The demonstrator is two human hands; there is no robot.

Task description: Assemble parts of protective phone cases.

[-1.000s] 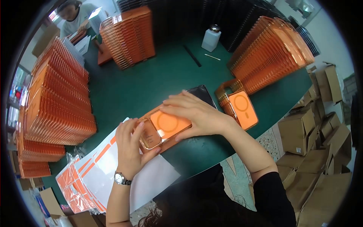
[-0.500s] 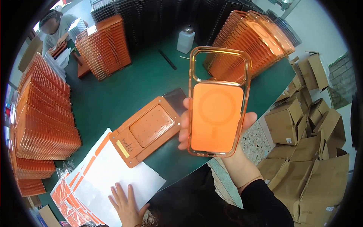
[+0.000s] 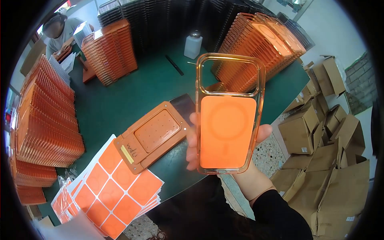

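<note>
an orange phone case was gripped by right fingers
its long axis was held near-upright, right of the orange-brown fixture; left fingers were unseen, state unknown.

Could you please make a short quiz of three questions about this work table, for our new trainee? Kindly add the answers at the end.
1. Which of the person's hands holds the orange-tinted phone case? A) the left hand, B) the right hand.
2. True or false: one end of the orange-brown jig overlaps the sheet of orange stickers.
3. Fill in the colour: the white bottle stands on a ____ tabletop.

Key: 1. B. 2. True. 3. Green.
</note>
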